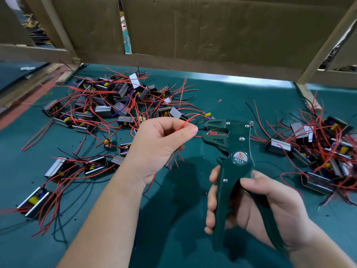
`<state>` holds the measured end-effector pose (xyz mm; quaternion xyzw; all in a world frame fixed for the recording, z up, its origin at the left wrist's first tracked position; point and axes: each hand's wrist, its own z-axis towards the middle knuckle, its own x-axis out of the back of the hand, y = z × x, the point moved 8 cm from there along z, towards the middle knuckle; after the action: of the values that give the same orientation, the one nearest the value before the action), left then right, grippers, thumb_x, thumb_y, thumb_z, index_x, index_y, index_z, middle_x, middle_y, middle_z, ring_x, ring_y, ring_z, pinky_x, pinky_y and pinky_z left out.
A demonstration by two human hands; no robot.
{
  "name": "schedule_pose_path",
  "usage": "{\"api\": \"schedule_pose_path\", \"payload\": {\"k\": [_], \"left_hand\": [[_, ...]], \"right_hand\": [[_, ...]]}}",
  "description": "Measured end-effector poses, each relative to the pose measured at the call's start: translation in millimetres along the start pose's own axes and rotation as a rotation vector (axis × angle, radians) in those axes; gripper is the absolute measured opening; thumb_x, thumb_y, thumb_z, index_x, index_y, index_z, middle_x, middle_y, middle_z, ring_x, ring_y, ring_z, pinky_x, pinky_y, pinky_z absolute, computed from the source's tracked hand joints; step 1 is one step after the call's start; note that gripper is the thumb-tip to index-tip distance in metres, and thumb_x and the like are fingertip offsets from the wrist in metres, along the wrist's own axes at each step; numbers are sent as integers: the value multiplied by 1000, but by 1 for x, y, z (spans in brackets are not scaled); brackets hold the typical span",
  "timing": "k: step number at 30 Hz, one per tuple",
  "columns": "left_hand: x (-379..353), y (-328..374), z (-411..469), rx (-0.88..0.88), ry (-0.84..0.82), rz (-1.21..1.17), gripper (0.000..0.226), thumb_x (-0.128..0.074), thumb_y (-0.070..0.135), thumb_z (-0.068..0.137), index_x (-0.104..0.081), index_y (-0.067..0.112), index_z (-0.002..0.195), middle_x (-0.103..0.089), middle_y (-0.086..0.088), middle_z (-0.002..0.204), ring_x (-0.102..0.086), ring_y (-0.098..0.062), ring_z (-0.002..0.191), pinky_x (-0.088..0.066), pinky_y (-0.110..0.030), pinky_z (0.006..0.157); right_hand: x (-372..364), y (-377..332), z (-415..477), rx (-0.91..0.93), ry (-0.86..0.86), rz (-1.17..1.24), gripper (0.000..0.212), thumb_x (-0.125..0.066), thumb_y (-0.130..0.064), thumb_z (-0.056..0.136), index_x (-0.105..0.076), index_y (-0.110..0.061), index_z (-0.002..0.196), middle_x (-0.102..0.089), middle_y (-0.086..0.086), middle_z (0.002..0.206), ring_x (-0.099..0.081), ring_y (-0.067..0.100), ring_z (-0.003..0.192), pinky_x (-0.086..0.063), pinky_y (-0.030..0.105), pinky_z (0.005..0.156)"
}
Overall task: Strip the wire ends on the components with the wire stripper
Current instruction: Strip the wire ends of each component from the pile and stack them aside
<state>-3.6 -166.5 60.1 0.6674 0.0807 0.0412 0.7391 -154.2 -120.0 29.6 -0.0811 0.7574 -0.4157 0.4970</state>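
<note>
On the green counter (173, 238), a heap of wired components (100, 105) lay at ten o'clock from the left hand (158, 146). That hand's thumb and forefinger pinched a red wire (186, 123), which ran toward three o'clock, to the parted jaws of the green wire stripper (229, 149); a component (171, 159) hung just below the hand. The right hand (266, 206) held the stripper upright, fingers curled round both handles. A second heap (320, 151) lay at three o'clock from it.
</note>
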Motion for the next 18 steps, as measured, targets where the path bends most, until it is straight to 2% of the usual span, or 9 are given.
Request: {"api": "schedule_pose_path", "payload": {"k": [4, 6, 18], "left_hand": [[-6, -1, 0, -16, -22, 23, 24, -69, 7, 81, -72, 20, 61, -58, 12, 51, -46, 1, 45, -38, -8, 48], [-8, -2, -1, -14, -32, 16, 27, -67, 3, 83, -71, 19, 61, -57, 11, 50, -46, 0, 45, -37, -8, 47], [-8, 0, -2, -24, -52, 6, 15, -71, 15, 76, -74, 25, 64, -57, 12, 52, -46, 0, 46, -38, -10, 49]], "right_hand": [[0, 0, 2, 11, 22, -16, 42, -79, -26, 68, -64, -5, 101, -59, 29, 82, -62, 41, 71, -51, 54, 69], [3, 1, 2, 16, 51, -35, 42, -81, -27, 66, -64, -6, 98, -59, 29, 79, -62, 41, 68, -52, 54, 67], [10, 1, 2, 54, 121, -111, 45, -83, -31, 64, -63, -6, 94, -58, 30, 75, -62, 40, 63, -51, 54, 66]]}}
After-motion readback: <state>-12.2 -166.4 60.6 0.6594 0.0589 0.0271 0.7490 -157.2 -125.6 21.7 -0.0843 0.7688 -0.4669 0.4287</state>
